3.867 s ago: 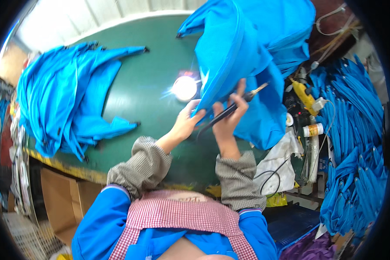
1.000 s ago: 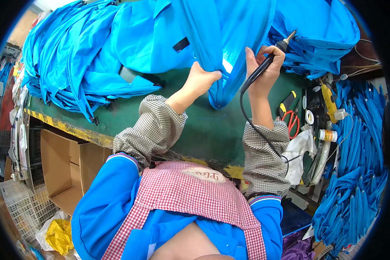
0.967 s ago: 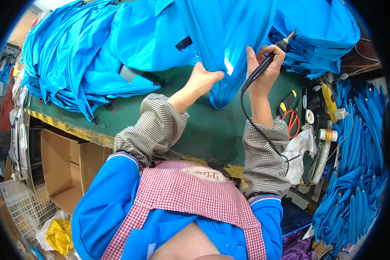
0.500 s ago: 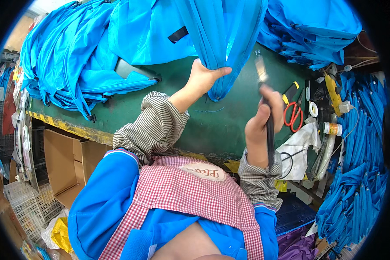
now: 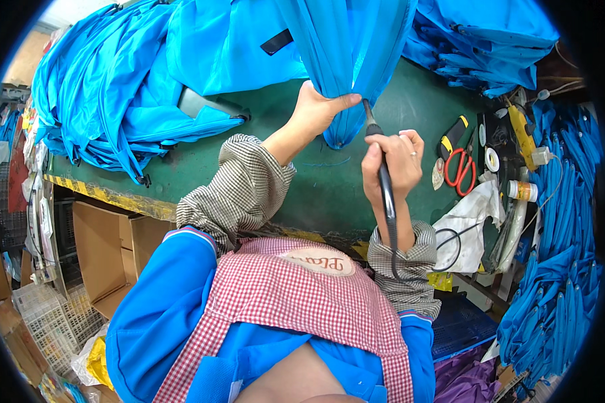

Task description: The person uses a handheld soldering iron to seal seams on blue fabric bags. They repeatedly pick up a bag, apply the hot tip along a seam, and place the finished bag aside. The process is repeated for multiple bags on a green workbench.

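Observation:
My left hand point(image 5: 320, 111) is closed on the narrow gathered end of a blue fabric piece point(image 5: 346, 50), its thumb lying across the folds. In my right hand point(image 5: 398, 163) is a soldering iron point(image 5: 386, 185) with a dark handle and a black cord that loops down past my sleeve. The iron's metal tip touches, or nearly touches, the fabric just beside my left thumb; the exact contact point is too small to make out. Below my thumb, the fabric's rounded tip hangs over the green tabletop point(image 5: 296, 195).
Blue fabric heaps lie at the left point(image 5: 107, 87) and far right point(image 5: 480, 40). Red-handled scissors point(image 5: 460, 176), a yellow-black cutter point(image 5: 454, 136), a tape roll point(image 5: 491, 159) and a white cloth point(image 5: 465, 225) lie right. A cardboard box point(image 5: 101, 248) stands below the table's left edge.
My right hand has swung the soldering iron left, bringing its tip from beside the fabric to my left thumb. My left hand keeps its hold, almost unmoved.

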{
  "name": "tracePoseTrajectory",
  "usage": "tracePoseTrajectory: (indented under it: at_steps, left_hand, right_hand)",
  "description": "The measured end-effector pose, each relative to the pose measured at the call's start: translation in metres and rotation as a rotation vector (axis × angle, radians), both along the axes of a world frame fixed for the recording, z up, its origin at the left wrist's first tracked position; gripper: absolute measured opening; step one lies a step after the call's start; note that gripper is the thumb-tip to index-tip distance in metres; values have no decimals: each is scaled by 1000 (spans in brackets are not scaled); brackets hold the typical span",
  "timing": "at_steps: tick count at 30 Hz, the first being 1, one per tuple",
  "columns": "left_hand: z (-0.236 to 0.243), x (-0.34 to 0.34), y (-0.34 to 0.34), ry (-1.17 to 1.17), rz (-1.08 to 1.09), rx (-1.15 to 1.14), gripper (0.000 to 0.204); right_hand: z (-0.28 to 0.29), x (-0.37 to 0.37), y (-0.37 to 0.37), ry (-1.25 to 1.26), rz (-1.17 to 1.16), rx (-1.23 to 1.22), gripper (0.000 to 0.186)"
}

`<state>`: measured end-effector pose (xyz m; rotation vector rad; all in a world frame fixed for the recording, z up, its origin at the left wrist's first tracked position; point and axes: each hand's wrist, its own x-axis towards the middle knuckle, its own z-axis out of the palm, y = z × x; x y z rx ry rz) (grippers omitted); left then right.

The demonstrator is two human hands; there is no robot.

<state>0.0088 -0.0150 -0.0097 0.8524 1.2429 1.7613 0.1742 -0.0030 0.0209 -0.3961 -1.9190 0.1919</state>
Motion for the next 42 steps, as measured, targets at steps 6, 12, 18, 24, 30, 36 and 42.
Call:
tracePoseTrajectory:
  at_steps: [6,12,18,24,30,36,42]
  left_hand:
    - [28,-19,-13,158,176,141,54]
    - [33,-23,-8,160,-20,194,50]
    - [34,-40,-11,123,-45,50,45]
    - [27,-35,-1,188,-62,36,23]
    - [36,-17,-12,-54,-114,58,45]
    - [35,-27,-9,274,-48,-33,49]
    - [39,-19,-9,309,-19,-14,39]
  right_hand:
    - [-19,-11,10,192,-66,-478,25]
    - [-42,-67,5,489,232,-830,62]
    - [-55,-64,15,737,141,-965,60]
    - [-47,-57,11,542,20,-816,62]
    - [-37,-58,8,470,15,-832,56]
    - [-31,-62,8,361,-123,-684,55]
    - [-37,-57,16,358,-180,-578,56]
